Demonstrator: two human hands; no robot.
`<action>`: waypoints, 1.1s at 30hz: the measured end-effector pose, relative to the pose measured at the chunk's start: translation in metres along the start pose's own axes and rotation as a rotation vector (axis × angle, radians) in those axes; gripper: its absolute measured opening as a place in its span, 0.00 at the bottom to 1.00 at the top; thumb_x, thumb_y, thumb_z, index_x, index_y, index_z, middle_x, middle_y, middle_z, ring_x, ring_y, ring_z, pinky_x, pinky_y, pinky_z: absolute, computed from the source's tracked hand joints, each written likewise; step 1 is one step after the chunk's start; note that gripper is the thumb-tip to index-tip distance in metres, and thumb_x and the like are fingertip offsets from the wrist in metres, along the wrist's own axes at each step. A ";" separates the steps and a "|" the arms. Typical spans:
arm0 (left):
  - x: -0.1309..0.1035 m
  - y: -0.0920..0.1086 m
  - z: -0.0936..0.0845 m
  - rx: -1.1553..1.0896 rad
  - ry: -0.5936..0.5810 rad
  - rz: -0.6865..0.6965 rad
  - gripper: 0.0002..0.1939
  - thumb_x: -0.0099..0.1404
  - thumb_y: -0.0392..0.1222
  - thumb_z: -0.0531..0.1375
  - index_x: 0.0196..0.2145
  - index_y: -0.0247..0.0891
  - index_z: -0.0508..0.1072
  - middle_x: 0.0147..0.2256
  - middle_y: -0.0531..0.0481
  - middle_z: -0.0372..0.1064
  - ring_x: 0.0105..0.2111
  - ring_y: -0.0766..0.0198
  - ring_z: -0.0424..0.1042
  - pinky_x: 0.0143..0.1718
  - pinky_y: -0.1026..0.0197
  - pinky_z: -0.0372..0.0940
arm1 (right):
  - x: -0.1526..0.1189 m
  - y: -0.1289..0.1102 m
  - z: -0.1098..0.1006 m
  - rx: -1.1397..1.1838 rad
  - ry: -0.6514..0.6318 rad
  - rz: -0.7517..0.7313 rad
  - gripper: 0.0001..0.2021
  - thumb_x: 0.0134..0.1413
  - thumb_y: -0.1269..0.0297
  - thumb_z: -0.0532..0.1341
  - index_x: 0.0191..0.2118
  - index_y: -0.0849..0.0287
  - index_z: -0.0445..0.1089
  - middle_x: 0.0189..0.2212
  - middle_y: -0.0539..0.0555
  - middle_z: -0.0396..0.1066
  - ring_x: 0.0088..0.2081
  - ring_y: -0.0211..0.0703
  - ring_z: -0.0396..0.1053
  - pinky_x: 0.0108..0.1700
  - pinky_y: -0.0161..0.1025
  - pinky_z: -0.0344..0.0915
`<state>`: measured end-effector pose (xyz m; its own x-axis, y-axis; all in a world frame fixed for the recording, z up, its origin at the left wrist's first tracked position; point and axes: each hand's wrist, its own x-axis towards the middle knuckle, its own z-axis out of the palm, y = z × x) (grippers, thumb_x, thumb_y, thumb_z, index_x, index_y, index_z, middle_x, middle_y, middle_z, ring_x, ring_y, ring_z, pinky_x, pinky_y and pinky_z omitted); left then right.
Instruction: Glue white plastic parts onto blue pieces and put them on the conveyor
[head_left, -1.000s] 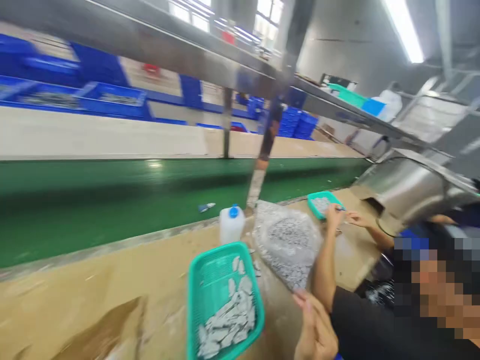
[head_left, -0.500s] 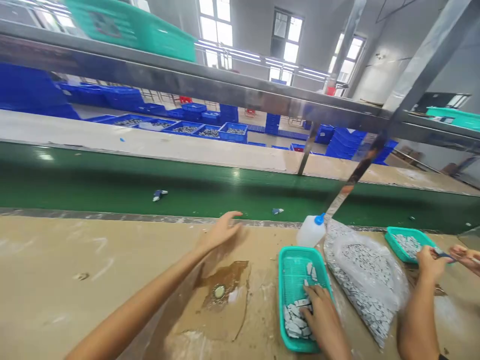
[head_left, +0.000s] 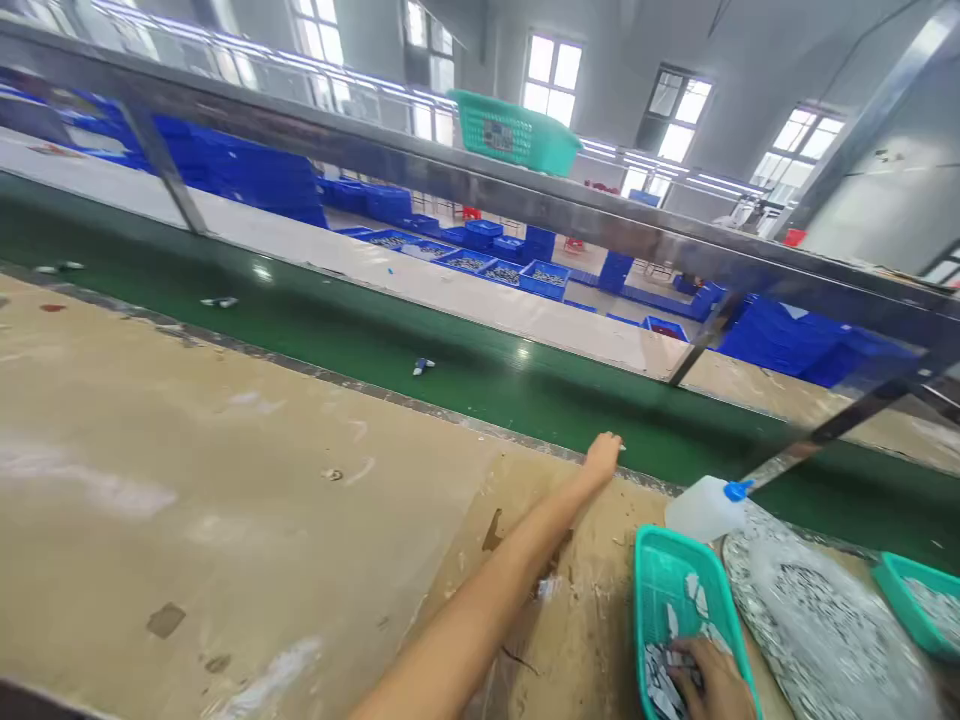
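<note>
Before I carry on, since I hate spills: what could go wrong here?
The blue-capped bottle sits beside the teal basket; a bump might topple it. The right hand is among loose flat pieces; some could spill. The left hand, over the green belt, might fumble the white bit beside it.

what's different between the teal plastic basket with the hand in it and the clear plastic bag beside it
The teal rectangular plastic basket has upright walls, while the clear plastic bag is slack. The basket's far end shows bare floor; the bag looks well filled. The right hand is in the basket, not the bag. Both hold small pale pieces.
</note>
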<state>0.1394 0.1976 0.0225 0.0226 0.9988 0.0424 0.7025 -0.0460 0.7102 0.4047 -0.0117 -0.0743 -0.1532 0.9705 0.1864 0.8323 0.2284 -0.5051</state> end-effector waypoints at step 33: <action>-0.203 -0.121 -0.089 -1.815 0.075 -0.611 0.15 0.63 0.22 0.61 0.47 0.23 0.75 0.36 0.39 0.75 0.35 0.65 0.76 0.42 0.69 0.72 | 0.017 -0.184 0.061 0.841 -0.128 0.298 0.22 0.53 0.51 0.67 0.50 0.59 0.75 0.43 0.59 0.79 0.45 0.49 0.76 0.49 0.45 0.72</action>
<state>-0.0135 -0.0006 -0.0095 0.0354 0.8821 -0.4697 -0.8764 0.2532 0.4096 0.2166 -0.0322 -0.0291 -0.0933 0.9883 -0.1203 0.1899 -0.1010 -0.9766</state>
